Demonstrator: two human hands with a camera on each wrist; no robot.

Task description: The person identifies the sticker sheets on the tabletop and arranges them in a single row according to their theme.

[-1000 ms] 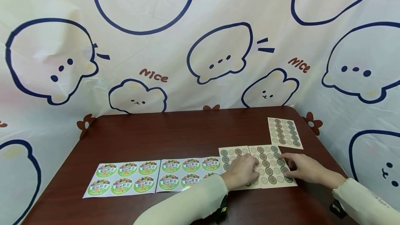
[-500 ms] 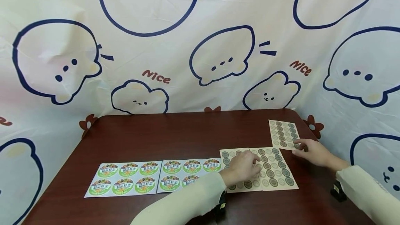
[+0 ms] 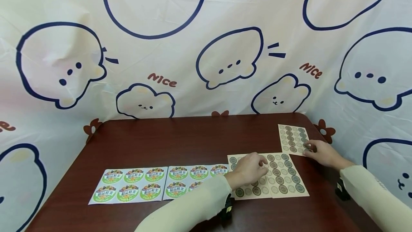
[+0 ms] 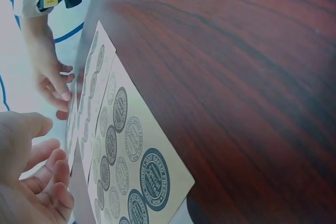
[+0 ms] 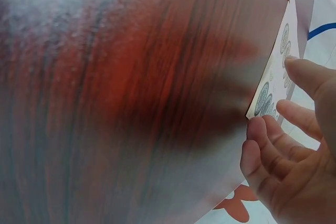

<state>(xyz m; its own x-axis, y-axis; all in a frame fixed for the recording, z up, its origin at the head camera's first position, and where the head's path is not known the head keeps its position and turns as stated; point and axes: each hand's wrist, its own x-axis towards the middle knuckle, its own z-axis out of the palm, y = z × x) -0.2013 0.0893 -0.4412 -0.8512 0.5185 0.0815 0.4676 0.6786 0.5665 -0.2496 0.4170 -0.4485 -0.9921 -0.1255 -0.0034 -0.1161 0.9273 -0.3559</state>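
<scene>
My right hand is at the near right corner of a small cream sticker sheet at the far right. In the right wrist view its thumb and index finger stand apart over the sheet, the other fingers beside the corner. My left hand hovers, fingers loosely bent and holding nothing, over two more cream sheets of round dark and pale seal stickers. The right sheet shows almost whole; the left sheet is partly hidden under the hand. In the left wrist view that hand is apart from the paper.
Left of the cream sheets lie two white sheets with green oval stickers, a left one and a right one partly hidden by my left sleeve. Everything lies on a dark wooden table. A printed cloth hangs behind it.
My right hand has left the right edge of the nearer cream sheet and moved back to the far sheet's corner. The left hand has stayed over the nearer sheets.
</scene>
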